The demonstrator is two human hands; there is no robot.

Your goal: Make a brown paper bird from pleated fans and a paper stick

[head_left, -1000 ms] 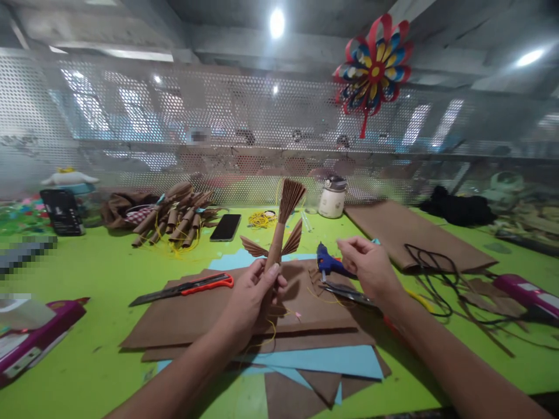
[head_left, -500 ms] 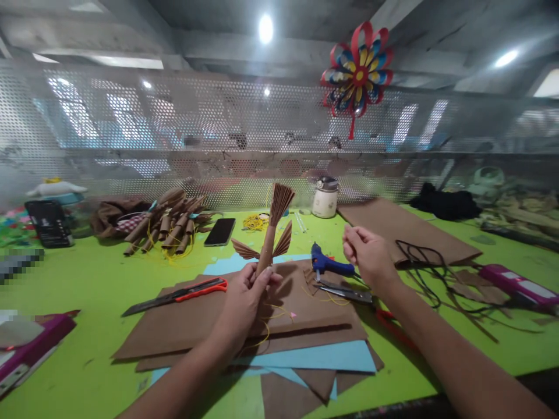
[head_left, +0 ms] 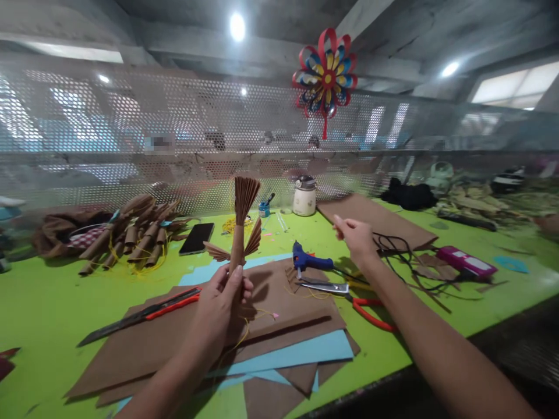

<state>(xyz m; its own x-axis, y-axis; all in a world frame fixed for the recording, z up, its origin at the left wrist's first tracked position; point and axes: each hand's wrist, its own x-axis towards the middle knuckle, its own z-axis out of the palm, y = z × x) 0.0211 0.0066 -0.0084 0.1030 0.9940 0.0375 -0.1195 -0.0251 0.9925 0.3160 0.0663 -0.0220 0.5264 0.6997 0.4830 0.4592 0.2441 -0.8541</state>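
High above the fingers of the left hand (head_left: 226,291), a round white ceiling lamp (head_left: 237,27) glares, its edges haloed. Just right of those fingers, a soft shadow falls on flat brown paper sheets (head_left: 301,311). Beyond them, the grey perforated metal screen (head_left: 196,116) looks hazy (one small patch is pixelated). Far right of the right hand's fingers (head_left: 346,224), details blur and stretch; below, the corner is dark.
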